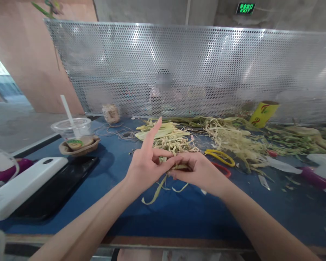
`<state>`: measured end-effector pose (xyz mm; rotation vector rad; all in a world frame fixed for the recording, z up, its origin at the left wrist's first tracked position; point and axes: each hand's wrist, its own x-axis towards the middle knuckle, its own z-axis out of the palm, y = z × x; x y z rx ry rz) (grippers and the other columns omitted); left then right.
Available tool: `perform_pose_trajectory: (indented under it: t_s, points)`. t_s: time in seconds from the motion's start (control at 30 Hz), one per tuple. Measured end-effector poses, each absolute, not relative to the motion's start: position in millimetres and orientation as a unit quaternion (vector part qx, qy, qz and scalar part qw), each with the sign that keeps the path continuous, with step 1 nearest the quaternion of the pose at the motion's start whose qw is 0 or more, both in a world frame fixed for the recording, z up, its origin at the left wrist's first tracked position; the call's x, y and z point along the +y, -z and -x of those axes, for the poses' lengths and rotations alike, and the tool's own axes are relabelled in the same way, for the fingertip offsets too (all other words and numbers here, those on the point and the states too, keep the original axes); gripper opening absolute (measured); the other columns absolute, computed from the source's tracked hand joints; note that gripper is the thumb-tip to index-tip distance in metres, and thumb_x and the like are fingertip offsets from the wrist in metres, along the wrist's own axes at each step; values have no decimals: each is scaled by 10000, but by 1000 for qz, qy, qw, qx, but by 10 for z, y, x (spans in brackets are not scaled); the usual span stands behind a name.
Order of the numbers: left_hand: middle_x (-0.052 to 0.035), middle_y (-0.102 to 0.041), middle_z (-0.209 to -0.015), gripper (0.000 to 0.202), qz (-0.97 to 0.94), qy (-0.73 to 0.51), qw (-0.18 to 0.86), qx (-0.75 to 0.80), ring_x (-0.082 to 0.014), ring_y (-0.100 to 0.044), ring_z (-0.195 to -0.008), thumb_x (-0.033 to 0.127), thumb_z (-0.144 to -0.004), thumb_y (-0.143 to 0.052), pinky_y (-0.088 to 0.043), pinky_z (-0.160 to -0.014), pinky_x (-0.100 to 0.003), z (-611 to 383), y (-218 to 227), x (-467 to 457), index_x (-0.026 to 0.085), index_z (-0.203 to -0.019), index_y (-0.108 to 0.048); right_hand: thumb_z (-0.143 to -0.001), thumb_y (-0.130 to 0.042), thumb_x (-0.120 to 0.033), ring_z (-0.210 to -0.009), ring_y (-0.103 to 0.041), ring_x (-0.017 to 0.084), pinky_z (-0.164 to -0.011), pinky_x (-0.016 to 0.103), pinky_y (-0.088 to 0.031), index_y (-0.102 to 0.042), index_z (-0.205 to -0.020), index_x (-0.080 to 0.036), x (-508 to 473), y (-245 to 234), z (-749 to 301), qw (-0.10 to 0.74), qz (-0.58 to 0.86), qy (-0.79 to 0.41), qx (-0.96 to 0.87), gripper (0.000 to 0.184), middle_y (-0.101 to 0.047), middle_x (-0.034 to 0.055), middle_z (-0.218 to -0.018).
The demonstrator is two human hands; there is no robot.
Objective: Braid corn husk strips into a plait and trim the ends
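Observation:
My left hand and my right hand meet at the middle of the blue table. Both pinch a narrow strip of what looks like corn husk, whose loose tail hangs toward the table's front. The left index finger points up while its thumb and other fingers close on the strip. On the right, thumb and fingertips are pressed together around it; the exact grip is partly hidden. Just behind the fingers lies a knotted-looking bundle of pale husk strips. Flat, wider husks lie beyond it.
Yellow-handled scissors, a red handle and a blade lie right, near shredded fibre. A yellow tube stands behind. Left are a lidded cup, black phone and white device. A perforated screen bounds the back.

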<state>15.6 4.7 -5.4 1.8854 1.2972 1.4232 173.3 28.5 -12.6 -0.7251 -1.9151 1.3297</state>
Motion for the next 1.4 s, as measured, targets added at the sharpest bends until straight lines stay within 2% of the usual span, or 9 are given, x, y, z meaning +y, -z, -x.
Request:
perform_pose_trajectory:
  t_s: [0.13, 0.23, 0.4, 0.6, 0.77, 0.87, 1.03, 1.2, 1.4]
  points:
    - [24, -698, -635, 938, -628, -570, 287, 446, -92, -489, -327, 246, -664, -694, -417, -317, -194, -230, 29, 41, 325, -1396, -115, -748, -593, -244, -610, -577, 91, -581, 204, -455, -638, -761, -149, 262, 85, -1724, 336, 297, -511, -733, 107, -644, 1, -700]
    - [22, -695, -631, 929, -598, -589, 349, 417, -87, -467, -280, 276, -670, -690, -390, -267, -190, -240, 16, 65, 302, -1394, -110, -798, -529, -314, -486, -487, 65, -488, 195, -390, -630, -689, -137, 262, 58, -1722, 325, 331, -499, -732, 231, -590, -9, -571]
    - [26, -698, -640, 918, -568, -625, 349, 407, -67, -457, -257, 269, -670, -690, -383, -274, -175, -201, 4, 108, 266, -1391, -122, -784, -539, -313, -498, -502, 74, -470, 191, -362, -660, -809, -148, 294, 73, -1731, 317, 360, -512, -712, 206, -621, 1, -589]
    - [15, -693, -645, 873, -553, -643, 354, 395, -64, -487, -314, 256, -680, -683, -395, -332, -171, -225, 0, 126, 235, -1380, -162, -797, -536, -335, -507, -538, 60, -514, 174, -412, -654, -791, -145, 305, 72, -1740, 328, 326, -567, -682, 223, -642, -1, -605]
    - [-3, -677, -704, 833, -597, -583, 381, 397, -60, -481, -398, 273, -726, -626, -419, -422, -194, -191, -26, 79, 200, -1390, -129, -654, -698, -346, -617, -612, 100, -633, 217, -484, -617, -767, -151, 311, 89, -1724, 338, 302, -621, -639, 239, -649, -2, -650]
    - [-16, -652, -857, 986, -661, -521, 338, 420, -82, -524, -519, 212, -605, -723, -419, -496, -217, -119, -55, 56, 240, -1389, -126, -657, -690, -280, -604, -599, 90, -636, 215, -481, -597, -735, -158, 327, 68, -1755, 381, 320, -583, -642, 173, -636, -13, -654]
    - [38, -606, -666, 835, -745, -399, 283, 454, -130, -548, -634, 215, -673, -656, -436, -655, -272, -73, -36, 97, 239, -1379, -209, -707, -610, -238, -625, -586, 103, -615, 223, -471, -586, -759, -162, 332, -3, -1813, 420, 357, -481, -681, 95, -620, -6, -684]
    - [46, -572, -636, 755, -710, -437, 325, 447, -130, -554, -607, 210, -690, -635, -458, -634, -274, -98, 5, 120, 252, -1345, -260, -706, -608, -267, -619, -568, 118, -561, 230, -452, -630, -859, -176, 309, 34, -1793, 401, 374, -385, -742, 179, -641, 21, -757]
    - [63, -503, -610, 677, -672, -449, 389, 442, -86, -485, -543, 237, -706, -633, -404, -525, -206, -95, -97, 64, 217, -1302, -313, -727, -567, -249, -585, -531, 119, -534, 233, -427, -620, -749, -149, 314, 30, -1834, 414, 392, -340, -748, 115, -617, 33, -715]
